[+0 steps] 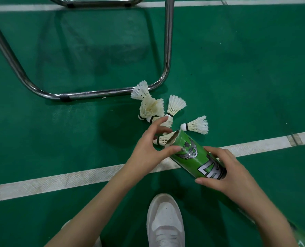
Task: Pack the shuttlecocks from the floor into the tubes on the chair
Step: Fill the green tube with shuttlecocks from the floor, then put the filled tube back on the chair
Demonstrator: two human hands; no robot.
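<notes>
My right hand point(224, 173) grips a green shuttlecock tube point(192, 155) around its middle and holds it slanted, open mouth up and to the left. My left hand point(151, 150) is at that mouth, fingers spread and thumb resting on the rim. One shuttlecock point(161, 139) lies just beyond the fingers, cork to the left, with its feathers hidden behind the rim; I cannot tell whether the fingers touch it. Several white shuttlecocks lie on the green floor: a pile point(150, 107) by the chair leg, one point(175, 106) upright-ish, another point(197, 125) to the right.
The chrome tube frame of the chair point(87, 95) stands on the floor behind the pile. White court lines point(77, 177) cross the green floor. My white shoe point(166, 220) is at the bottom centre. The chair seat is out of view.
</notes>
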